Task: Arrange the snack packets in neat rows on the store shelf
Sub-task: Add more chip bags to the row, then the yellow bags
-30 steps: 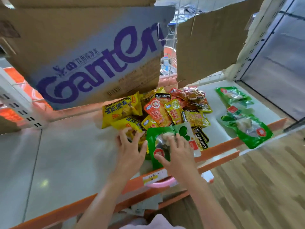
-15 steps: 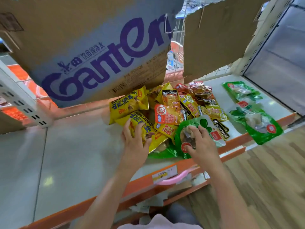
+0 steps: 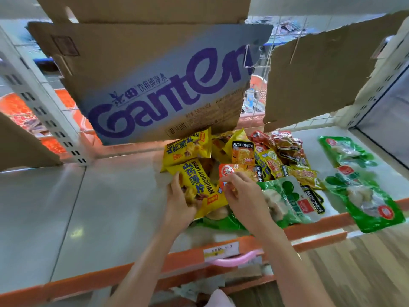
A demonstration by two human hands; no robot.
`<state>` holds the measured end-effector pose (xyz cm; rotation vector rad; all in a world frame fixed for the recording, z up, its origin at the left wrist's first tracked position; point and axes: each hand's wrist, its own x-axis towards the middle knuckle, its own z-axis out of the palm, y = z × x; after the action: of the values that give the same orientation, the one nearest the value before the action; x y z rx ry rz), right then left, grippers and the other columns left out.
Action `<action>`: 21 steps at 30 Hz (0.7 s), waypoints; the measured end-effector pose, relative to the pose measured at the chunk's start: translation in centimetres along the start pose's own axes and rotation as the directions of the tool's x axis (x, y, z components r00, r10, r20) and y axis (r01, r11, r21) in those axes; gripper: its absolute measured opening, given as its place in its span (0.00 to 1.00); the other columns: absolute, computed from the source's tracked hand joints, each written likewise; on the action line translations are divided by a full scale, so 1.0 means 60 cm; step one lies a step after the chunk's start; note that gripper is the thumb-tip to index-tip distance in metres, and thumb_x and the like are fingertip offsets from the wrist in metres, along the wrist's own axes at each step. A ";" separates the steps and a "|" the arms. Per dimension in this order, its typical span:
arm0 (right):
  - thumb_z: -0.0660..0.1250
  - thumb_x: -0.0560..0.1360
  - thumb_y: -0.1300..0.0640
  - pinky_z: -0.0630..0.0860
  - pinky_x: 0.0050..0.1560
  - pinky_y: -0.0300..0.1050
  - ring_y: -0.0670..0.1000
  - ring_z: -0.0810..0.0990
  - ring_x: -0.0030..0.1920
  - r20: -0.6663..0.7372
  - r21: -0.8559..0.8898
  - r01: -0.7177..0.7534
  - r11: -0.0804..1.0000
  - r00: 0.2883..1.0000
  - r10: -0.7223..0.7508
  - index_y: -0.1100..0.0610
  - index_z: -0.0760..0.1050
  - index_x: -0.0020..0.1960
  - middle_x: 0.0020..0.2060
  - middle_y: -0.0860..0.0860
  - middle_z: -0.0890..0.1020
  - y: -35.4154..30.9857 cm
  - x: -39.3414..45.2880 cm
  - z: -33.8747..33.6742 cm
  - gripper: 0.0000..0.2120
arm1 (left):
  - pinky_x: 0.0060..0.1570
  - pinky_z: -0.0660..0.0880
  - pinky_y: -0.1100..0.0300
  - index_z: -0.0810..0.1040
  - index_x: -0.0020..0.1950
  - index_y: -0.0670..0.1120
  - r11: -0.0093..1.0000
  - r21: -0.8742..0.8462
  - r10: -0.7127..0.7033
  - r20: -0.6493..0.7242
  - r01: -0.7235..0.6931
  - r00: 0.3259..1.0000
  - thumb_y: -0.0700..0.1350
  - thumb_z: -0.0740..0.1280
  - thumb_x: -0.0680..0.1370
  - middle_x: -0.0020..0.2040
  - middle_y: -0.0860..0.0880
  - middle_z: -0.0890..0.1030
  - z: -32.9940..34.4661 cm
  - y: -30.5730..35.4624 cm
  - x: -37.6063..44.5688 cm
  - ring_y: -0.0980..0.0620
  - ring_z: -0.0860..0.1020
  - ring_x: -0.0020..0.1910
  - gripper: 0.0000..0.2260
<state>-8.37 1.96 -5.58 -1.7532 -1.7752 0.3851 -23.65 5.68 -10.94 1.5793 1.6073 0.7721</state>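
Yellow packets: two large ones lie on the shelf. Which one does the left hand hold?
The nearer yellow packet, gripped by the left hand; the other yellow packet lies untouched behind it.

Green packet [image 3: 221, 221] mostly hidden under yellow packet [image 3: 200, 187] & both hands' wrists.

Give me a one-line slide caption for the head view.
Left hand grips a yellow packet while the right hand reaches into the snack pile on the shelf.

Both forearms reach up from the lower edge toward the yellow packet [image 3: 199, 187]. The left hand [image 3: 180, 204] grips its left edge, fingers curled. The right hand [image 3: 240, 193], just right of it, pinches with bent fingers.
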 end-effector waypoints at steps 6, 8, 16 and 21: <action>0.54 0.77 0.38 0.71 0.56 0.51 0.56 0.67 0.65 0.270 -0.345 -0.074 0.936 0.947 0.175 0.59 0.71 0.60 0.58 0.55 0.76 -0.011 0.044 0.062 0.26 | 0.61 0.68 0.59 0.55 0.75 0.45 0.999 -0.032 0.027 0.001 -0.027 1.000 0.40 0.75 0.68 0.66 0.45 0.64 -0.002 -0.005 -0.005 0.49 0.71 0.62 0.41; 0.52 0.76 0.35 0.72 0.55 0.52 0.57 0.65 0.66 0.287 -0.396 -0.066 0.916 0.939 0.191 0.59 0.70 0.60 0.59 0.56 0.76 -0.014 0.051 0.072 0.29 | 0.62 0.70 0.54 0.60 0.74 0.46 1.000 0.002 0.031 0.022 -0.031 0.999 0.44 0.75 0.69 0.63 0.46 0.67 -0.007 -0.012 -0.003 0.49 0.73 0.59 0.38; 0.61 0.75 0.39 0.70 0.57 0.53 0.61 0.72 0.60 0.368 -0.226 -0.153 0.962 0.901 0.230 0.62 0.68 0.60 0.59 0.59 0.76 -0.001 0.073 0.082 0.28 | 0.56 0.67 0.59 0.76 0.57 0.39 0.982 0.134 0.169 -0.296 -0.134 0.940 0.39 0.61 0.78 0.57 0.44 0.73 -0.062 0.020 0.077 0.45 0.75 0.55 0.09; 0.62 0.75 0.41 0.71 0.54 0.51 0.61 0.75 0.58 0.372 -0.164 -0.173 0.971 0.901 0.223 0.63 0.66 0.61 0.58 0.60 0.76 -0.001 0.067 0.084 0.27 | 0.69 0.55 0.57 0.63 0.73 0.40 0.887 0.392 0.282 -0.047 -0.242 0.958 0.40 0.56 0.81 0.74 0.43 0.62 -0.066 0.054 0.169 0.45 0.60 0.73 0.19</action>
<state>-11.20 6.93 -8.58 -2.0692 -1.9259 0.7670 -24.82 16.26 -7.02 2.1029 1.7151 0.7153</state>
